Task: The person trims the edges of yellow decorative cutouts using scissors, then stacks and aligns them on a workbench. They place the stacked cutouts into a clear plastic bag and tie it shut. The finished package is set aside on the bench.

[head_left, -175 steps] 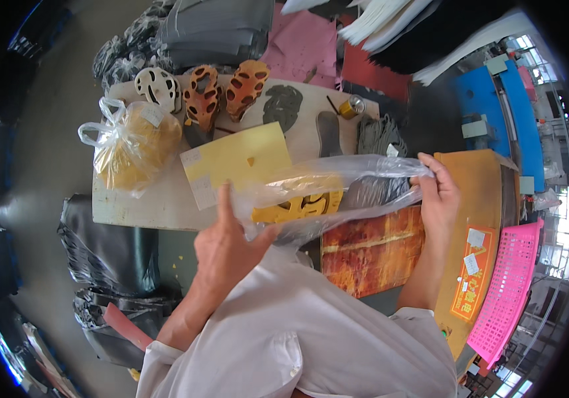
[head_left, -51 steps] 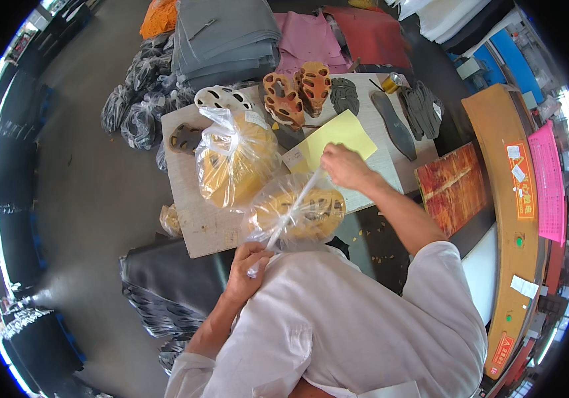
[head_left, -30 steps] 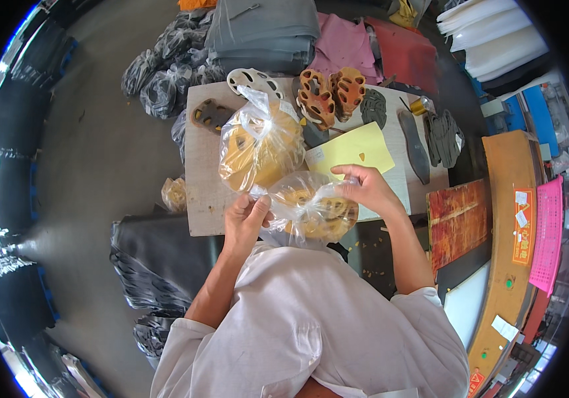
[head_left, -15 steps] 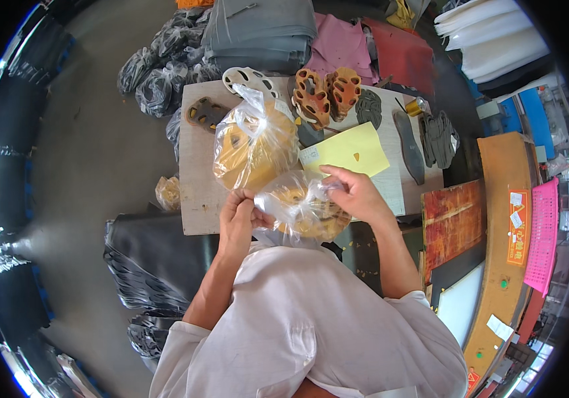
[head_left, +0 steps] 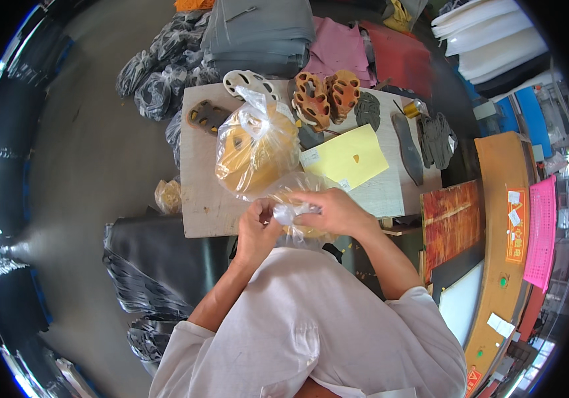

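Observation:
At the near edge of the table lies a clear plastic bag (head_left: 304, 233) with yellow pieces inside. Its gathered neck is between my two hands. My left hand (head_left: 258, 225) pinches the left side of the twisted plastic. From the right, my right hand (head_left: 334, 211) closes its fingers on the other side of the neck and covers part of the bag. Just beyond stands a larger tied plastic bag (head_left: 258, 149), full of yellow pieces, its knot on top. A yellow sheet (head_left: 347, 158) with small white labels lies to the right of it.
Brown cut-out shoe uppers (head_left: 327, 99), a white upper (head_left: 250, 83) and a dark upper (head_left: 208, 116) sit on the table (head_left: 208, 215). A dark sole (head_left: 407, 149) and grey bundles (head_left: 437, 139) lie at its right. Black sheets (head_left: 165, 252) are stacked left of me.
My right hand has moved left and down to the bag's neck, near my left hand. The neck is now gathered tighter between them. The larger bag has hardly shifted.

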Action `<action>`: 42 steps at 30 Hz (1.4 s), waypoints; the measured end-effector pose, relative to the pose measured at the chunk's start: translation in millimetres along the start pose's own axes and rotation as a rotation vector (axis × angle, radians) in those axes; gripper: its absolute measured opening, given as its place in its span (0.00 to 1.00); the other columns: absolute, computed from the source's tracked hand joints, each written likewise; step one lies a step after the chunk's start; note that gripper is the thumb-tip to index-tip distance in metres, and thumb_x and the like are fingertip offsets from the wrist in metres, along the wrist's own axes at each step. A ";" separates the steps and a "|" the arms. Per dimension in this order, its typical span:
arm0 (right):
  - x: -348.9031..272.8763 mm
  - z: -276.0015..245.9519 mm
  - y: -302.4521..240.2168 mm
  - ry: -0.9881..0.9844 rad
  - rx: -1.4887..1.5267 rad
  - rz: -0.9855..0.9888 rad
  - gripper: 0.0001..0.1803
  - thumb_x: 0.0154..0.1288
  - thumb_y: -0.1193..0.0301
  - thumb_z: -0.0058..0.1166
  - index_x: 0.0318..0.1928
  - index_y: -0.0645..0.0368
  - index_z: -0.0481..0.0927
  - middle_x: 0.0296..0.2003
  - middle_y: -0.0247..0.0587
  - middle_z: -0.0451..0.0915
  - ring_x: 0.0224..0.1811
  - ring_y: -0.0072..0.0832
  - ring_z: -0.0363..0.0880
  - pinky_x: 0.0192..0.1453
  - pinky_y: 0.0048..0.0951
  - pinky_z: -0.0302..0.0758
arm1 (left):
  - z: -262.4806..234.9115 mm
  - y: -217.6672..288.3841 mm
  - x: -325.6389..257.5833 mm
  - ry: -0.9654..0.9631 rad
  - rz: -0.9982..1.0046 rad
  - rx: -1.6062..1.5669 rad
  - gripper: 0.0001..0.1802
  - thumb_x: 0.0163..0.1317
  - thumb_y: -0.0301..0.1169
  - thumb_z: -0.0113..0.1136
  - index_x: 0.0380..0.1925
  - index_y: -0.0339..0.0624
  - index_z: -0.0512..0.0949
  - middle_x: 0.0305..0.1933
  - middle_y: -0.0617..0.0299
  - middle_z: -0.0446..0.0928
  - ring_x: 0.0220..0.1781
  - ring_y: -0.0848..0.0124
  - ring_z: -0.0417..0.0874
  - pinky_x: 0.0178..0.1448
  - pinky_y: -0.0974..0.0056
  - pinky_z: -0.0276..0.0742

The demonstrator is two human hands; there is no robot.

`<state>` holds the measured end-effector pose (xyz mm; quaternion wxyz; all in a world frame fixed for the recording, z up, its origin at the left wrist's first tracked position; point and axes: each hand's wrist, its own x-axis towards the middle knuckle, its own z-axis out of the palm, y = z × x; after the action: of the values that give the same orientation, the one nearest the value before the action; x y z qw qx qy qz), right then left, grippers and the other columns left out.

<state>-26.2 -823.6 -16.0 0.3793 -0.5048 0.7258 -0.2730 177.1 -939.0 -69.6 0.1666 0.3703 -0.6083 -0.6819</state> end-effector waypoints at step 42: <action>35.8 -10.9 66.4 0.186 0.673 0.244 0.17 0.74 0.65 0.67 0.57 0.60 0.86 0.40 0.28 0.86 0.38 0.15 0.79 0.44 0.25 0.77 | 53.1 44.2 70.5 -0.327 -0.036 0.113 0.16 0.78 0.28 0.50 0.57 0.26 0.76 0.35 0.51 0.87 0.27 0.66 0.90 0.31 0.62 0.89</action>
<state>-77.3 -834.4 -71.5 0.4865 -0.2344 0.6815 -0.4938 82.4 -958.3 -49.5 0.0321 0.2743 -0.6579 -0.7007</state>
